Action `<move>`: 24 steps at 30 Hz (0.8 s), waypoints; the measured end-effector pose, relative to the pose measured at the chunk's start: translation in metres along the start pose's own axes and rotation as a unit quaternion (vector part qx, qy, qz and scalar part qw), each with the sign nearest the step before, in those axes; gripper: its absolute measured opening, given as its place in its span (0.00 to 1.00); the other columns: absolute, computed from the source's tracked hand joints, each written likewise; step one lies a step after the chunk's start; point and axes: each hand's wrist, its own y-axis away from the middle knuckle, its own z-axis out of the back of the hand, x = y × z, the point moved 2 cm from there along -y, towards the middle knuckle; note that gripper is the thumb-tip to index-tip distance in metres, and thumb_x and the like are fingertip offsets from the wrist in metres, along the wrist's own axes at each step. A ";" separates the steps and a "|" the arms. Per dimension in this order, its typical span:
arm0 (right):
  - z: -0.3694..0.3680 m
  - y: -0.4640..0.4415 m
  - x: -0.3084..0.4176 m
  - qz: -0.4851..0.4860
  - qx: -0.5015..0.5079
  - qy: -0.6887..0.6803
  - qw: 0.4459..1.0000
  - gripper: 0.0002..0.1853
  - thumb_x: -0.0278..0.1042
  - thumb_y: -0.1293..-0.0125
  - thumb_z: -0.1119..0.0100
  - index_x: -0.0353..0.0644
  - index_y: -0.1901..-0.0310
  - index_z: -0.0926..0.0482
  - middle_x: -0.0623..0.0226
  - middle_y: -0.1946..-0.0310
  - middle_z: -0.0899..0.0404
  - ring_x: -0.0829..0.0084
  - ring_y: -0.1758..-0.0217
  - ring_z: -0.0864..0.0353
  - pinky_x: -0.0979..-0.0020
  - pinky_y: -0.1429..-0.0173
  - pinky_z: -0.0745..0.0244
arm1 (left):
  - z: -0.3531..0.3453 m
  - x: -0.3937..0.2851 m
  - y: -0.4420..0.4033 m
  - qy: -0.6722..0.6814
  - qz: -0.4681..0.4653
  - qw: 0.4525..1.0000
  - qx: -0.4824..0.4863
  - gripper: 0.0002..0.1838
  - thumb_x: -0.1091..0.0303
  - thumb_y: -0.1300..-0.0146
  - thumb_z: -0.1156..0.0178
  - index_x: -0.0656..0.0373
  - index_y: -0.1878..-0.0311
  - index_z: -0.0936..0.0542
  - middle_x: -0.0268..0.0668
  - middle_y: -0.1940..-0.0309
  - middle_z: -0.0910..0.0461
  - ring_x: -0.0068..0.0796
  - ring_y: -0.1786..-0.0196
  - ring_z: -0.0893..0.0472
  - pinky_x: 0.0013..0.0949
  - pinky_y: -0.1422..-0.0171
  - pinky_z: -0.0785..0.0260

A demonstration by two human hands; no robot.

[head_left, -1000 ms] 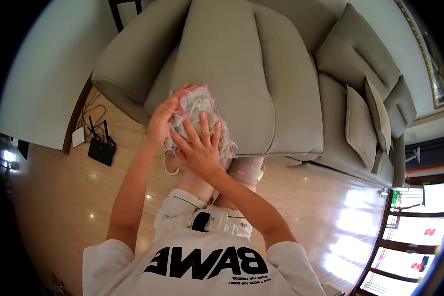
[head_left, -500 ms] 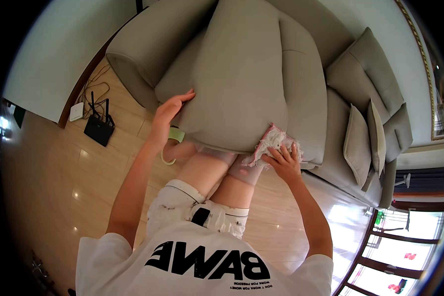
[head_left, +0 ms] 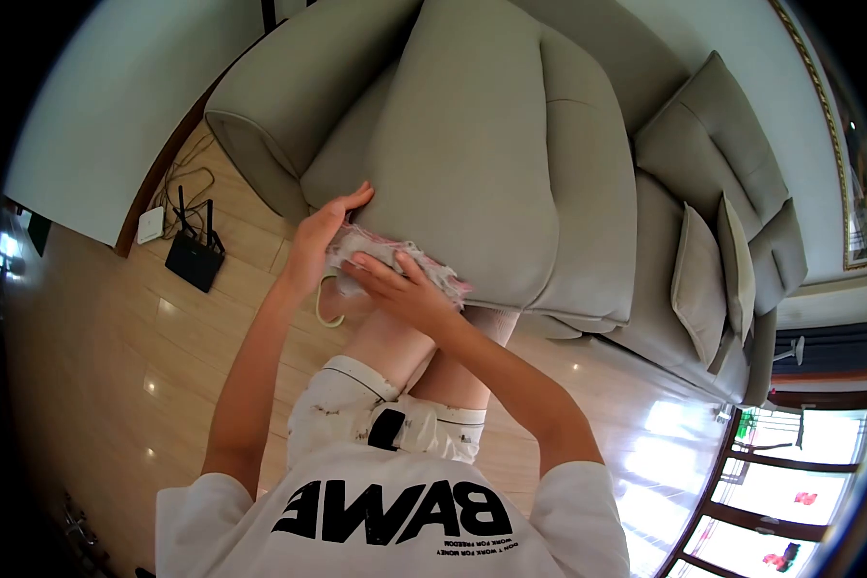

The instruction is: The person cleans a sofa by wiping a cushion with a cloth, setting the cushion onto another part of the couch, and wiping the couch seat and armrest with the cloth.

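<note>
A grey padded sofa cushion (head_left: 462,164) stands tilted up in front of my legs. My left hand (head_left: 323,236) rests against its lower left corner, fingers stretched out along the edge. My right hand (head_left: 405,294) holds a shaggy white and pink cleaning cloth (head_left: 380,249) against the cushion's lower edge. Its fingers lie across the cloth, partly spread, with the palm side hidden. The cloth reaches from close by my left hand to the middle of that edge.
The grey sofa (head_left: 645,265) runs off to the right, with loose pillows (head_left: 698,275) on it. On the tiled floor (head_left: 202,356) at left lie a black router (head_left: 195,258), a white box (head_left: 151,224) and tangled cables (head_left: 188,178). A white wall panel (head_left: 116,125) stands behind them.
My right hand has slid the cloth leftward along the cushion's lower edge, from the right corner toward my left hand. My left hand has stayed nearly in place.
</note>
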 end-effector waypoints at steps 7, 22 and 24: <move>-0.020 0.201 -0.054 -0.037 -0.010 -0.143 0.989 0.28 0.50 0.32 0.40 0.69 0.29 0.24 0.84 0.29 0.28 0.73 0.18 0.36 0.43 0.15 0.49 | -0.013 -0.012 0.004 -0.053 0.003 0.999 -0.007 0.29 0.52 0.17 0.52 0.66 0.28 0.25 0.44 0.24 0.29 0.34 0.21 0.33 0.35 0.17 0.48; -0.007 0.015 0.002 0.034 0.003 0.003 0.999 0.29 0.47 0.29 0.45 0.63 0.26 0.29 0.81 0.17 0.43 0.71 0.12 0.54 0.41 0.14 0.58 | -0.010 0.004 0.000 -0.059 -0.025 0.998 0.016 0.32 0.51 0.17 0.55 0.72 0.27 0.29 0.45 0.25 0.29 0.33 0.21 0.35 0.34 0.17 0.51; -0.007 0.014 -0.001 0.024 -0.016 0.014 0.999 0.29 0.48 0.28 0.46 0.63 0.25 0.30 0.81 0.17 0.43 0.72 0.12 0.55 0.43 0.13 0.59 | -0.010 -0.002 0.004 -0.066 -0.013 0.998 0.011 0.33 0.49 0.17 0.57 0.72 0.26 0.29 0.45 0.25 0.29 0.34 0.21 0.35 0.34 0.17 0.51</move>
